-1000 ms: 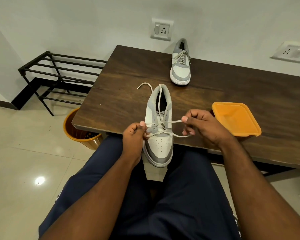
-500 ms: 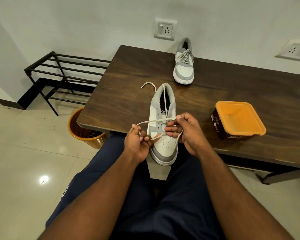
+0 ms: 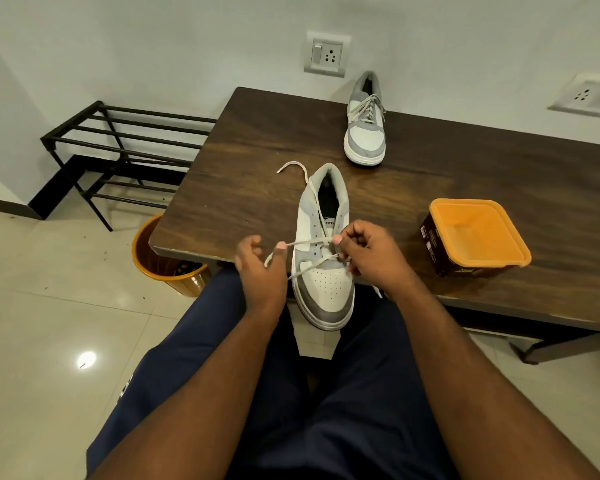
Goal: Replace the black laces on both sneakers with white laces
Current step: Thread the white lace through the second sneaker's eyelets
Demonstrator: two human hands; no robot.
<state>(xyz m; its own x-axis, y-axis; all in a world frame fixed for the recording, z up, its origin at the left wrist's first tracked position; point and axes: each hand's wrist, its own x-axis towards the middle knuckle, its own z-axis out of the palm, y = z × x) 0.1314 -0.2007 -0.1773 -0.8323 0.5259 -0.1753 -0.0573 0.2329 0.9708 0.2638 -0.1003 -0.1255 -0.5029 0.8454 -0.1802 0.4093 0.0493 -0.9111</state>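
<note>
Step in hand, by my read: threading the white lace (image 3: 309, 241) up the near shoe (image 3: 323, 258), low eyelets done, upper ones still bare.

How to do it well:
- Keep both ends approx even before the next crossing; the far end trails out past the collar at 11 o'clock of the shoe, so check length there first.
- Pull snug, not hard. The toe hangs off the table (image 3: 430, 168) edge over the lap, so a hard tug could drag the shoe off.
- Keep the lace flat w/o twists as it goes through each hole.
- Feed the tip from under the flap, then draw across.

Grip: L hand (image 3: 262, 268) has thumb and forefinger tips pressed together on the lace, other fingers loosely curled. R hand (image 3: 368, 258) is curled, pinching the lace at its fingertips over the tongue area; exactly which strand its lower fingers hold I can't tell.

Where the lace sits vs the grip: a taut run spans between the two pinches, crossing the shoe's left flap. From the L hand's pinch the shoe is at 3 o'clock, touching distance; a slack loop drops at 7 o'clock below that hand. A lower strand crosses the vamp toward the R hand.

Other shoe (image 3: 365, 133) sits at 12 o'clock, well apart, already laced pale. Tub (image 3: 475, 233) at 3 o'clock, near.
</note>
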